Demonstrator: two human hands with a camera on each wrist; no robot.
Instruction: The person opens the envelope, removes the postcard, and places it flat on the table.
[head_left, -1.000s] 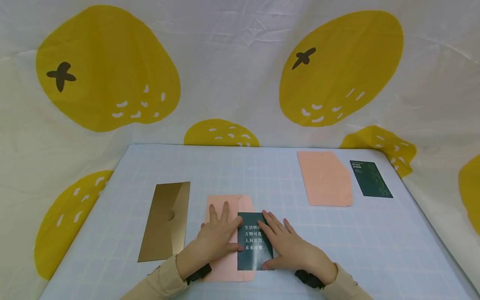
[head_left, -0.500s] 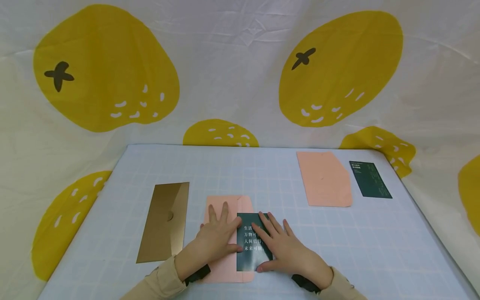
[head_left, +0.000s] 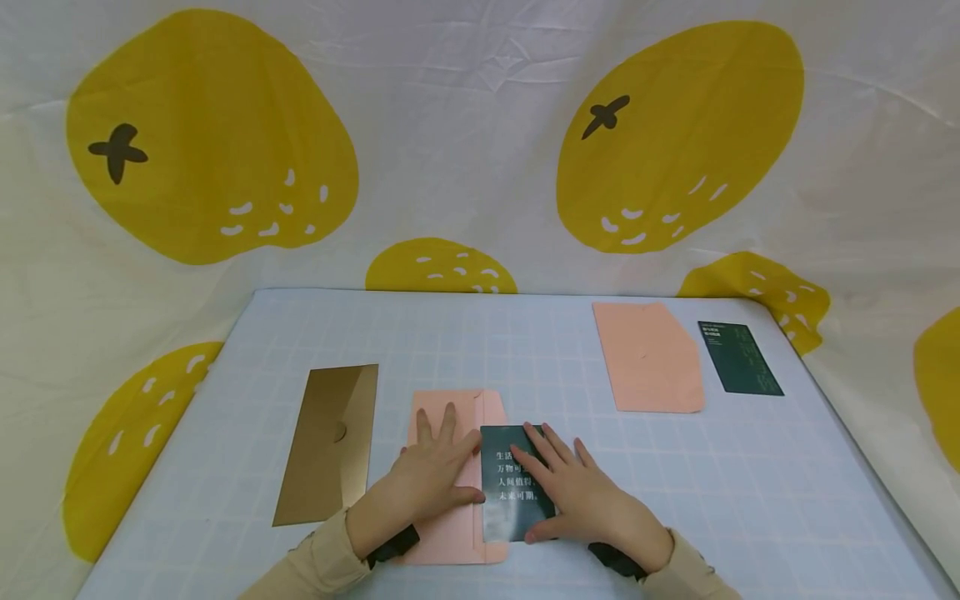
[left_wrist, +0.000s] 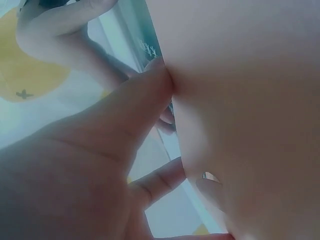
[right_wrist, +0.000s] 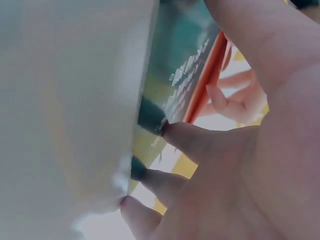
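A dark green card (head_left: 502, 521) printed with white Chinese characters lies near the front middle, its left part over the flap side of a pink envelope (head_left: 448, 537). My right hand (head_left: 585, 496) rests on the card's right half, fingers spread and the thumb at its lower right corner. Flat on the pink envelope lies my left hand (head_left: 423, 483), its index finger and thumb reaching to the card's left edge. In the right wrist view, straight fingertips touch the glossy card (right_wrist: 175, 75). The left wrist view has the envelope (left_wrist: 250, 100) under the left fingertips.
A gold envelope (head_left: 330, 442) lies left of the pink one. Toward the back right are a second pink envelope (head_left: 648, 358) and another dark green card (head_left: 741, 358). The table (head_left: 750, 483) wears a pale checked cloth, and a fruit-print curtain (head_left: 465, 125) hangs behind it.
My right hand has shifted left over the card, then back right. The card has slid slightly right, away from the left fingertips. My left hand has stayed in place.
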